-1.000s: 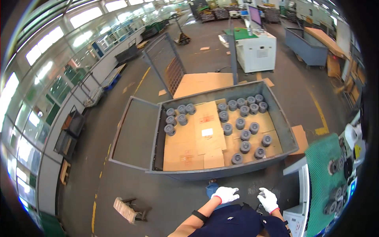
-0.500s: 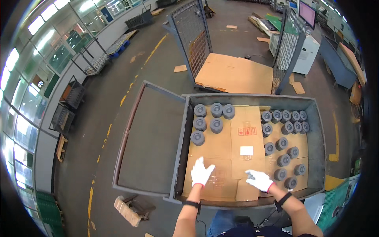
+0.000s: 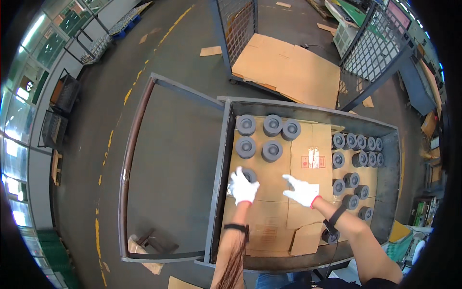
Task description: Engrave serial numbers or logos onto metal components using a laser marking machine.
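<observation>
My left hand (image 3: 244, 189), in a white glove, is at the front grey cylindrical part (image 3: 250, 174) of the left group, fingers and thumb curled round its near side and covering much of it. The parts are short and round, with a recessed ring on top. To the right, my gloved right hand (image 3: 301, 191) hovers over the cardboard sheet (image 3: 274, 212), thumb and fingers apart, with nothing in it. Behind my left hand stand several more grey parts (image 3: 246, 147). A larger group of them (image 3: 352, 180) stands beyond my right hand, and my right forearm hides some of that side.
A dark metal bin (image 3: 390, 192) with raised walls holds the parts on cardboard. Its frame-like side (image 3: 129, 168) extends out to the left. Behind stands a mesh-sided cart (image 3: 288, 67) with a cardboard-covered deck. A wooden block (image 3: 144, 257) lies on the floor at lower left.
My left hand has moved forward from bare cardboard onto the front grey part. The right hand has moved forward and left, its fingers opening wider. The view has shifted and tilted.
</observation>
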Action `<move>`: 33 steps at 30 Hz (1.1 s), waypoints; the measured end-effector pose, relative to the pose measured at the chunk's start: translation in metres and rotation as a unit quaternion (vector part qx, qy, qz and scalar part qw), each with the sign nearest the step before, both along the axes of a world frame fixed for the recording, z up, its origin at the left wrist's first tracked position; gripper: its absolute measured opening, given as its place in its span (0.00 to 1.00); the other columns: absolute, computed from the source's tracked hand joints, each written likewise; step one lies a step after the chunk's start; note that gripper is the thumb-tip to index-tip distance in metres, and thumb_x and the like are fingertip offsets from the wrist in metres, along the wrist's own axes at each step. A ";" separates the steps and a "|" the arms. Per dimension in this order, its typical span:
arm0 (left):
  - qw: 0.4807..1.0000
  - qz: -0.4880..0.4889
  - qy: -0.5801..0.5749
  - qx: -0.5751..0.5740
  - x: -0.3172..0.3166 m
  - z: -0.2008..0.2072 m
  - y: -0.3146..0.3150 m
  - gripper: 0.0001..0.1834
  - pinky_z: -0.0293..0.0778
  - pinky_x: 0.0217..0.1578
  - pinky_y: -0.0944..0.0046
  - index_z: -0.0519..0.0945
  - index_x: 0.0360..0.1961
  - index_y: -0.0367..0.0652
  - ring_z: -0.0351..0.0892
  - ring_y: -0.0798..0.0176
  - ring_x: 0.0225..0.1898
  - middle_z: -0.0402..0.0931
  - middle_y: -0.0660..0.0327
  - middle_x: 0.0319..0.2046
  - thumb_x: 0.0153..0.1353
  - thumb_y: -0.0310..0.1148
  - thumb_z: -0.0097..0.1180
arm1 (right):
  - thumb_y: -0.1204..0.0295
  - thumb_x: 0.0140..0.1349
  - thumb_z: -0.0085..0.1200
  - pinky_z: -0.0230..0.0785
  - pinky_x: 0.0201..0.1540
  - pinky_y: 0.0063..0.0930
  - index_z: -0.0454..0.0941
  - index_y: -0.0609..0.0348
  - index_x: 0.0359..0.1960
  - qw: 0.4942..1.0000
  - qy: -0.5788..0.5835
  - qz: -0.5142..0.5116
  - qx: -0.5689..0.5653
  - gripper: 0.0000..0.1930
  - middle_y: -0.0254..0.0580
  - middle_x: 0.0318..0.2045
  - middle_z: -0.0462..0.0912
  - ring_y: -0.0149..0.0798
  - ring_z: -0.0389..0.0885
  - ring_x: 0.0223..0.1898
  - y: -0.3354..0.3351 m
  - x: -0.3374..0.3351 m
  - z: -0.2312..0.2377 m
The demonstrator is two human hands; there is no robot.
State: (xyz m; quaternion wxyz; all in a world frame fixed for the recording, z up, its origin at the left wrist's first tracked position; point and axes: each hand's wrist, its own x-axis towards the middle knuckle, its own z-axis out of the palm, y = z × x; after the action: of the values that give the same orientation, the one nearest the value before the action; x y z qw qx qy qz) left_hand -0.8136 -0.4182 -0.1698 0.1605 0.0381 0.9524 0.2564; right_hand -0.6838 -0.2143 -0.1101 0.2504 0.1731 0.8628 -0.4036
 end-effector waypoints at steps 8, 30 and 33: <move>0.956 -0.265 -0.120 0.028 0.154 0.042 -0.047 0.37 0.77 0.48 0.46 0.70 0.57 0.51 0.79 0.42 0.48 0.73 0.50 0.49 0.43 0.35 0.72 | 0.55 0.62 0.61 0.73 0.57 0.51 0.52 0.42 0.76 0.991 -0.022 -0.004 0.132 0.43 0.63 0.53 0.79 0.64 0.80 0.53 -0.019 -0.093 -0.061; 0.995 -0.003 0.007 -0.098 -0.109 -0.017 0.077 0.61 0.73 0.63 0.47 0.60 0.73 0.46 0.71 0.39 0.65 0.61 0.42 0.69 0.39 0.52 0.80 | 0.51 0.59 0.67 0.75 0.52 0.40 0.77 0.46 0.54 0.946 -0.190 -0.260 -0.041 0.25 0.52 0.43 0.87 0.53 0.86 0.47 -0.057 0.217 0.053; 0.997 0.017 -0.006 -0.073 -0.116 -0.035 0.090 0.59 0.75 0.60 0.46 0.63 0.71 0.48 0.76 0.40 0.60 0.66 0.44 0.64 0.36 0.45 0.81 | 0.52 0.60 0.66 0.76 0.52 0.36 0.77 0.46 0.54 0.929 -0.150 -0.327 -0.084 0.25 0.48 0.41 0.88 0.48 0.87 0.46 -0.068 0.256 0.081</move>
State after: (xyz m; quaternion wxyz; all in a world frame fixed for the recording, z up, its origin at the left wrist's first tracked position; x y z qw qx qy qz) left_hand -0.9297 -0.3281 -0.2050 0.1643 0.0084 0.9681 0.1888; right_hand -0.4282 -0.2821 -0.0287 0.2451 0.4824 0.6736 -0.5035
